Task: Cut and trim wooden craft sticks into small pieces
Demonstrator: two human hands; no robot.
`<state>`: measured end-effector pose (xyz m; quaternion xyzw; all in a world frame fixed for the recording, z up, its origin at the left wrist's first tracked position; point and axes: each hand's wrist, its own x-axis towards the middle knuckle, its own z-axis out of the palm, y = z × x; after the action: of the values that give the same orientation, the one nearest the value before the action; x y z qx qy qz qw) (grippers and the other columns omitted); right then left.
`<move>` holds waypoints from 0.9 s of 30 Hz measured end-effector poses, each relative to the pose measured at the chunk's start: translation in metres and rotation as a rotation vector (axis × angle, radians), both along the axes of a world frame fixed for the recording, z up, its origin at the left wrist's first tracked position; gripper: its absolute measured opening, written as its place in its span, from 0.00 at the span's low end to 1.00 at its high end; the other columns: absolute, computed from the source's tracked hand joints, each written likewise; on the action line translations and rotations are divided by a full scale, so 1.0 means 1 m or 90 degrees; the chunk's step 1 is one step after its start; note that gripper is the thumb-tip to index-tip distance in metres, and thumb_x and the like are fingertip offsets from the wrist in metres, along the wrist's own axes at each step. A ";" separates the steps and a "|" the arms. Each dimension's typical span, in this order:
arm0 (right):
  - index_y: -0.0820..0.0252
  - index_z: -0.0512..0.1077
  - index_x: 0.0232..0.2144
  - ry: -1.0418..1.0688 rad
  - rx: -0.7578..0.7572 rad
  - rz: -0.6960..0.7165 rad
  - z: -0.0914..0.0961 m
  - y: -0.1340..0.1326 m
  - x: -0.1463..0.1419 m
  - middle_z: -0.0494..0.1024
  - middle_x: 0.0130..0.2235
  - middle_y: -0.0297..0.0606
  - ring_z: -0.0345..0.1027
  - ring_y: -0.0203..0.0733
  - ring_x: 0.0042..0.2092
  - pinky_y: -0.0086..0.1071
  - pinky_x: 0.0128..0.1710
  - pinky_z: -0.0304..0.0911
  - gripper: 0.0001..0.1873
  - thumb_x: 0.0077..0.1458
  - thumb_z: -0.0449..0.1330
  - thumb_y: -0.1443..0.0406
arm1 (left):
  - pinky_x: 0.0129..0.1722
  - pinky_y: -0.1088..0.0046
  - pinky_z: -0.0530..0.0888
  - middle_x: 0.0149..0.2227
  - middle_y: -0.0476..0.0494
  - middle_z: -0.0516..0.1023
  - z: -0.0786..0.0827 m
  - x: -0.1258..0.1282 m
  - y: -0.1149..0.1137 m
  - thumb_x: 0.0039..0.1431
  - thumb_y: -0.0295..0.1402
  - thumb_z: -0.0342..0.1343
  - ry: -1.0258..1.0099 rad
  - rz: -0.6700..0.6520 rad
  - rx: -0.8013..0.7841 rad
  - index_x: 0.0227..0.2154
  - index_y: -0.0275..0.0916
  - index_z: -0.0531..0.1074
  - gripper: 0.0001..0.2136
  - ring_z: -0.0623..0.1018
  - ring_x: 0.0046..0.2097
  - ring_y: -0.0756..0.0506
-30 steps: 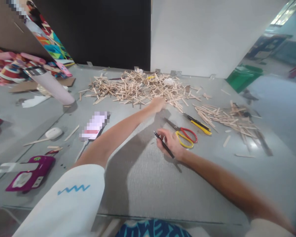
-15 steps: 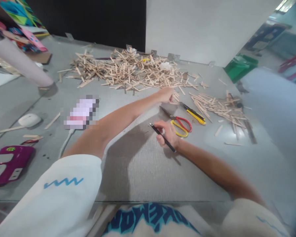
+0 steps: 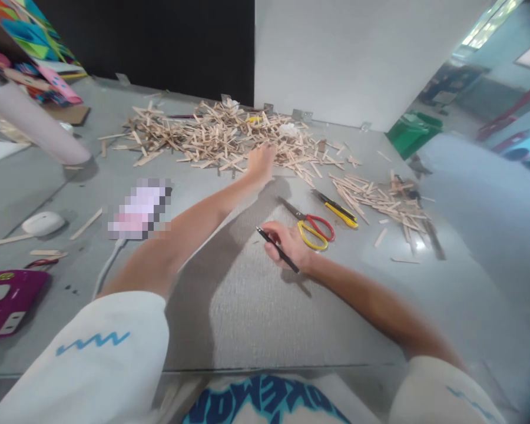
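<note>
My left hand (image 3: 261, 160) reaches far forward and rests on the near edge of a big pile of wooden sticks (image 3: 212, 135). Its fingers are down among the sticks and I cannot see whether they grip one. My right hand (image 3: 288, 244) lies on the grey mat (image 3: 256, 306) with its fingers closed around a black pen (image 3: 277, 249), which points up and to the left. Just right of that hand lie red-and-yellow scissors (image 3: 311, 227) and a yellow-and-black utility knife (image 3: 338, 207).
A smaller heap of sticks (image 3: 380, 200) lies at the right. On the left are a pink tumbler (image 3: 30, 121), a white case (image 3: 43, 224), a magenta device (image 3: 6, 300) and loose sticks. A green bin (image 3: 413, 134) stands beyond the table's right side.
My left hand has moved left and farther back, from the pile's right edge near the scissors into the middle of the pile. My right hand stays on the mat with the pen.
</note>
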<state>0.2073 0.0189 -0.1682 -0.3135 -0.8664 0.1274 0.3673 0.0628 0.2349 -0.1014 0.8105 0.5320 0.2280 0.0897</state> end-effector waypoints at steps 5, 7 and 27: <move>0.55 0.69 0.60 0.049 0.004 0.004 0.003 -0.001 -0.001 0.85 0.39 0.37 0.76 0.39 0.29 0.32 0.30 0.68 0.17 0.74 0.56 0.56 | 0.52 0.63 0.74 0.49 0.31 0.83 0.001 -0.015 -0.012 0.70 0.24 0.54 0.045 0.073 -0.007 0.54 0.36 0.80 0.15 0.82 0.54 0.35; 0.54 0.69 0.60 0.056 0.011 0.010 0.003 0.000 -0.002 0.85 0.39 0.37 0.75 0.38 0.28 0.32 0.29 0.67 0.17 0.73 0.57 0.58 | 0.49 0.63 0.75 0.42 0.33 0.84 0.001 -0.019 -0.012 0.67 0.22 0.56 0.057 0.068 -0.022 0.49 0.35 0.82 0.13 0.83 0.51 0.36; 0.53 0.71 0.55 0.001 -0.003 0.005 0.004 0.000 -0.006 0.85 0.36 0.34 0.76 0.37 0.29 0.29 0.31 0.68 0.13 0.73 0.54 0.62 | 0.51 0.66 0.76 0.49 0.33 0.88 -0.019 -0.090 -0.111 0.69 0.27 0.54 0.102 -0.022 -0.117 0.45 0.36 0.87 0.14 0.84 0.50 0.40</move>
<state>0.2011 0.0185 -0.1641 -0.3106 -0.8671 0.1312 0.3667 -0.0276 0.1235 -0.1202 0.8235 0.5421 0.1114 0.1249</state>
